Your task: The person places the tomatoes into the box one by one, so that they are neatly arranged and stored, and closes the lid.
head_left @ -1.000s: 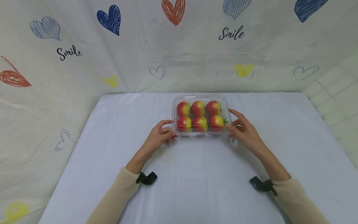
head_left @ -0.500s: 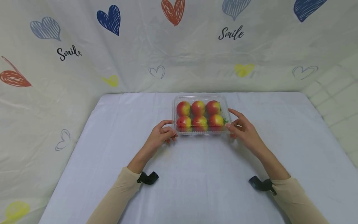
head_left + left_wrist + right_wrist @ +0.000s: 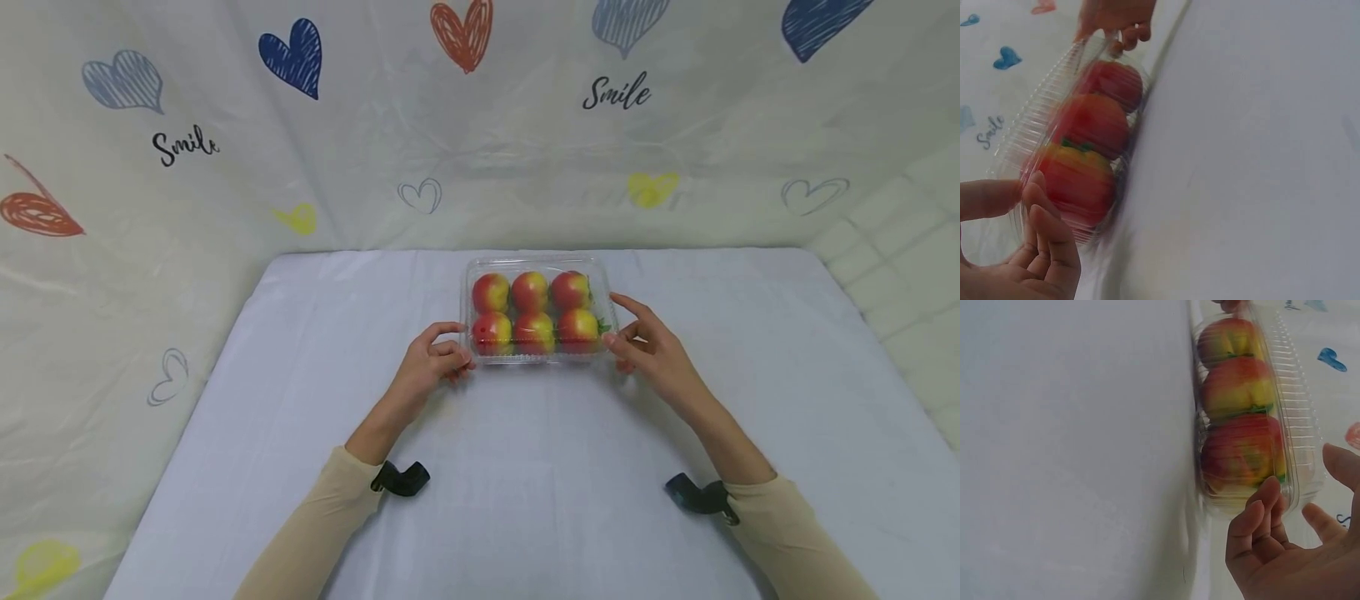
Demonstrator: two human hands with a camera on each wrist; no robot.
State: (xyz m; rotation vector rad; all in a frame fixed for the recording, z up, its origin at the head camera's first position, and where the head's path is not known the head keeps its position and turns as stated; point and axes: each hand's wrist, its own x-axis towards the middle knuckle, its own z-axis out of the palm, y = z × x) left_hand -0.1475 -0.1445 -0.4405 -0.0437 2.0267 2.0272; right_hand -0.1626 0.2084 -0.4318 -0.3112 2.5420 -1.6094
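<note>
A clear plastic clamshell box (image 3: 540, 360) lies near the far edge of the white table, its lid down. Inside sit several red and yellow fruits (image 3: 533, 292), in two rows, with bits of green leaf. At the box's left end my left hand (image 3: 423, 367) grips the front corner, finger and thumb at the rim. My right hand (image 3: 656, 350) holds the opposite end, thumb by the front corner and index finger farther back. Both wrist views show curled fingertips against the clear wall; the left hand (image 3: 1035, 250) is close to the lid edge.
A white cloth covers the table (image 3: 525, 500). Behind it hangs a pale curtain (image 3: 525, 158) printed with hearts and "Smile" lettering. Black wrist mounts (image 3: 401, 479) sit at the sleeve cuffs.
Hands and box keep nearly the same places. The whole head view has shifted very slightly, and the left forearm has edged a little to the right.
</note>
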